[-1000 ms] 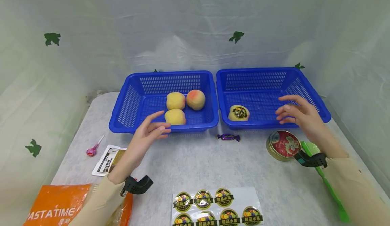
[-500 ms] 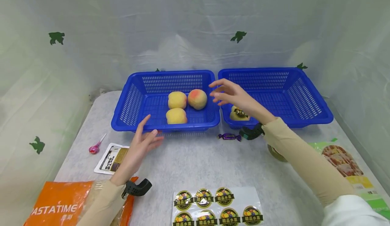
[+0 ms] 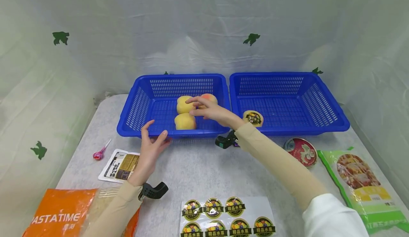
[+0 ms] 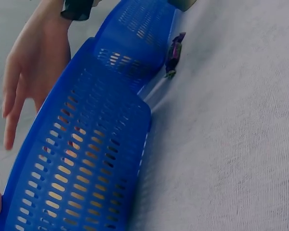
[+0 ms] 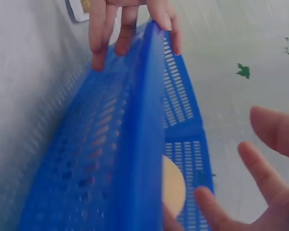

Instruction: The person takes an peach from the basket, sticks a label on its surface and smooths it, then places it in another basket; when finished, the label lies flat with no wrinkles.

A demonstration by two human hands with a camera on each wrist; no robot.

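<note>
My right hand [image 3: 212,111] reaches over the left blue basket [image 3: 134,132], its fingers spread just above the peaches and holding nothing. One yellow peach [image 3: 185,121] lies near the front rim, with another yellow peach [image 3: 183,104] behind it. A red-tinged peach [image 3: 209,97] is partly covered by the right hand. At the basket's front rim is my left hand [image 3: 151,148], thumb and index finger apart. In the right wrist view, the left hand's fingers [image 5: 108,29] hang on both sides of the rim; whether they touch it I cannot tell.
A right blue basket [image 3: 319,128] holds a peach with a round label [image 3: 254,118]. A sticker sheet [image 3: 227,215] lies in front. Around are a red tin [image 3: 301,152], green food bag [image 3: 361,180], orange pasta bag [image 3: 60,208], flat packet [image 3: 119,166], lollipop [image 3: 99,154] and purple-wrapped candy [image 4: 174,55].
The right hand has swept left from over the right basket to above the peaches. The left hand has dropped slightly and shifted to the basket's front rim, thumb and index finger spreading.
</note>
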